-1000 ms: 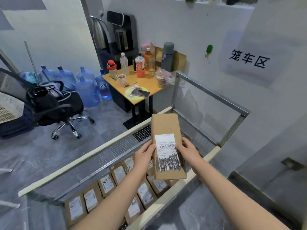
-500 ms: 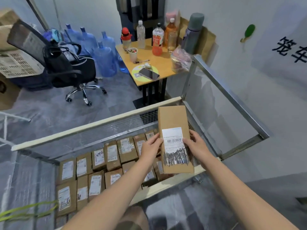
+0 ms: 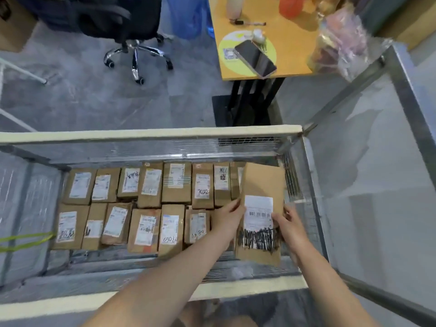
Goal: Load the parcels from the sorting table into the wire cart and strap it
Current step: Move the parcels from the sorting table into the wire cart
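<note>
Left hand [image 3: 230, 214] and right hand [image 3: 289, 226] both grasping one brown parcel [image 3: 262, 182] by its long edges, label up, over the wire cart [image 3: 151, 133] at its 3 o'clock end. Two rows of loaded parcels [image 3: 151, 206] run toward 9 o'clock. Green strap [image 3: 26, 239] at the 9 o'clock wall. Bench [image 3: 292, 55] with phone [image 3: 254, 57] at 12 o'clock.

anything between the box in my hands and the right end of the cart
Nothing visible does. The brown cardboard parcel is inside the cream-rimmed wire cart, beside the rows of labelled parcels. The parcel hides the spot under it.
</note>
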Demonstrator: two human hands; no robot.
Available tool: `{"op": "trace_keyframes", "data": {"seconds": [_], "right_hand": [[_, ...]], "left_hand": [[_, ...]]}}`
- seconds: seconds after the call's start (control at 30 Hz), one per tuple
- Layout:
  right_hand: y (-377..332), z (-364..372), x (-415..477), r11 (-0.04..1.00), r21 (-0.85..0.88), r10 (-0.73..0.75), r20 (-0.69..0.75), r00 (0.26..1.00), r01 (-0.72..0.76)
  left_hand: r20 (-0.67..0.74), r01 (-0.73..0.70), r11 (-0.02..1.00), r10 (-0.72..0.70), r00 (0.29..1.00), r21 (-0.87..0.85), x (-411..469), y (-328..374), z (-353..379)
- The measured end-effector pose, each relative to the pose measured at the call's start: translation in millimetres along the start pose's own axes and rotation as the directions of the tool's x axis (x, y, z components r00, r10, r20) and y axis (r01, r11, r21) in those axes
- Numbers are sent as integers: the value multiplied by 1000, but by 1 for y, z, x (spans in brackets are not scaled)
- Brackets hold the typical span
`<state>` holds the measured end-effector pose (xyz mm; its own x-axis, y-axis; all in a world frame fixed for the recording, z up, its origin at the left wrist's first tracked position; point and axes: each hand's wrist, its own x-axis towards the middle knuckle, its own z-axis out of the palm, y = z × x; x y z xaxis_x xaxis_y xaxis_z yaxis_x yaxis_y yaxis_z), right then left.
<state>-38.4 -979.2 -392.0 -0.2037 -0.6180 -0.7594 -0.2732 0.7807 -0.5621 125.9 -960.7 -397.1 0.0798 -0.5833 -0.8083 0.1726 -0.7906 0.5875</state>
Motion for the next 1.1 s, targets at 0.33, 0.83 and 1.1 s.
{"op": "trace_keyframes", "data": {"seconds": [0.33,0.83,1.1], "right_hand": [[75,-13,133,980,-62,194,125,973,-187],[179,21,305,943,-269,266,252,931,-196],[217,40,329,948,-285,214,252,944,-139]], "left_hand": [[-74,176,984,-178,981,-32,116,-83,64],[-136,346,937,-348,927,-39,263,-210,90],[-194,240,967,-222,956,79,301,-246,81]]}}
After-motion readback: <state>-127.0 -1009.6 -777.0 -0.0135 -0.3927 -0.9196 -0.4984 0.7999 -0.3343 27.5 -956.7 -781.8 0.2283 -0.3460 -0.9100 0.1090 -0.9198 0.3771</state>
